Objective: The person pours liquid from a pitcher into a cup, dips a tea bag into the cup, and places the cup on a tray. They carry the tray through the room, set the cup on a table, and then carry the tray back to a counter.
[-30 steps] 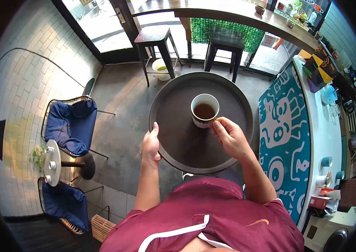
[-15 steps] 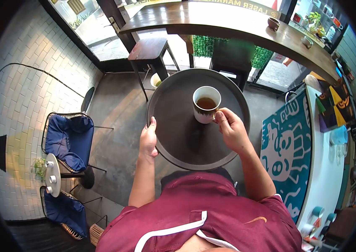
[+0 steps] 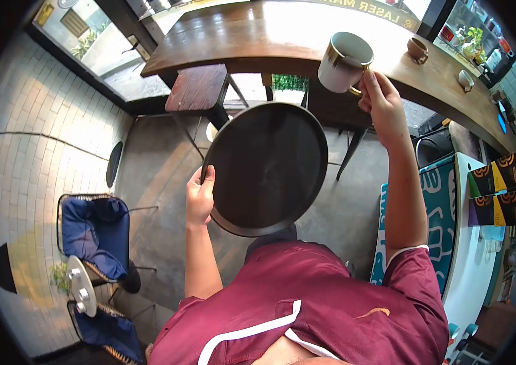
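A white mug (image 3: 336,68) with a gold-patterned band and gold handle is up in the air, in front of the wooden bar counter (image 3: 240,30). My right hand (image 3: 382,104) grips it by the handle, arm stretched forward. Brown liquid shows inside the mug. My left hand (image 3: 199,198) is closed on the left rim of a round black tray (image 3: 265,173), thumb on top and fingers hidden beneath. The tray is bare and tilted, over the floor in front of my body.
On the bar counter stand a brown cup (image 3: 417,48) and a small pale cup (image 3: 465,80). A stool (image 3: 198,88) is below it. Blue cushioned chairs (image 3: 95,234) and a small round table (image 3: 79,277) line the left wall. A white counter (image 3: 474,255) runs along the right.
My right hand has lifted the mug off the tray and carried it forward and right toward the bar counter. The tray has shifted slightly left and tilted in my left hand.
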Tool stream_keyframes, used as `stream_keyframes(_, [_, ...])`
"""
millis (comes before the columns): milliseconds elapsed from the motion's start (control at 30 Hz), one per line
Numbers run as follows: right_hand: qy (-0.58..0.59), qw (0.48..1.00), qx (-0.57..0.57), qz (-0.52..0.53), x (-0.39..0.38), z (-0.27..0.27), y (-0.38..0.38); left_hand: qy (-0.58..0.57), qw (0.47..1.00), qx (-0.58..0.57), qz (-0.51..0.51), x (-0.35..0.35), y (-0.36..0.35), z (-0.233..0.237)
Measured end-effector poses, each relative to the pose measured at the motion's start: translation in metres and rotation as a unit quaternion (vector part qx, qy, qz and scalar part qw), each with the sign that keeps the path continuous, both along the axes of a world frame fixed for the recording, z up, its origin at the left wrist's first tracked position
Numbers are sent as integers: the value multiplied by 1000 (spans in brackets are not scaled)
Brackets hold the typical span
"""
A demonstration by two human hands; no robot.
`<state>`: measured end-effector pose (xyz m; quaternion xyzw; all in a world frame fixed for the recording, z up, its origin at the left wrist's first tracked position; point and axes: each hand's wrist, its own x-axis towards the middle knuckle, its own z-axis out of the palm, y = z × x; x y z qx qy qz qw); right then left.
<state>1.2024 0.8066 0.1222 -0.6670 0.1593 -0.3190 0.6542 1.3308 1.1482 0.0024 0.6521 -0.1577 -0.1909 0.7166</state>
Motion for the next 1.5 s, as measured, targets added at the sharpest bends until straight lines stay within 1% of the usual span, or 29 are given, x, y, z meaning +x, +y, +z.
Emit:
stream_keyframes(33, [-5, 1000, 6, -16, 16, 1, -10, 0, 1000, -6, -7, 12, -6, 12])
stream_keyframes(100, [-8, 1000, 1, -17, 48, 4, -35, -12, 996, -14, -84, 33, -20, 25])
stream_keyframes(133, [-8, 1000, 8, -28, 64, 5, -45, -29, 994, 0, -104, 45, -24, 28])
stream_keyframes(167, [-9, 999, 16, -37, 81, 6, -54, -29, 994, -5, -101, 59, -26, 27])
stream_keyframes(233, [14, 998, 11, -54, 108, 13, -66, -107, 984, 45, -135, 77, -26, 23])
stream_keyframes(333, [43, 996, -4, -80, 146, 5, -90, -110, 985, 52, -121, 90, -31, 28])
stream_keyframes(467, [65, 994, -25, -85, 189, -13, -129, -98, 990, 43, -92, 101, -34, 27])
stream_keyframes(500, [63, 995, -25, -76, 198, -18, -137, -89, 992, 32, -84, 99, -35, 28])
stream_keyframes(567, [95, 990, -67, -75, 214, -30, -156, -105, 992, 37, -57, 92, -41, 37])
stream_keyframes(600, [94, 991, -68, -65, 219, -32, -162, -120, 991, 43, -44, 88, -44, 39])
stream_keyframes(667, [105, 987, -96, -76, 229, -38, -171, -131, 990, 53, -17, 79, -51, 44])
stream_keyframes(700, [116, 987, -96, -59, 236, -45, -185, -144, 988, 58, -5, 74, -54, 47])
stream_keyframes(767, [123, 985, -102, -60, 243, -51, -193, -154, 986, 70, 13, 69, -55, 48])
stream_keyframes(933, [103, 989, -98, -42, 252, -52, -202, -181, 976, 115, 49, 56, -54, 49])
stream_keyframes(1033, [87, 992, -84, -39, 256, -50, -203, -161, 974, 144, 67, 48, -54, 44])
stream_keyframes(1167, [110, 988, -104, -28, 264, -51, -208, -166, 970, 152, 89, 36, -60, 45])
stream_keyframes(1333, [109, 989, -99, -12, 270, -62, -212, -145, 973, 165, 77, 30, -62, 46])
stream_keyframes(1400, [95, 993, -68, 8, 271, -63, -211, -151, 972, 161, 80, 28, -64, 46])
stream_keyframes(1500, [98, 993, -61, -2, 271, -61, -208, -161, 971, 156, 82, 28, -68, 45])
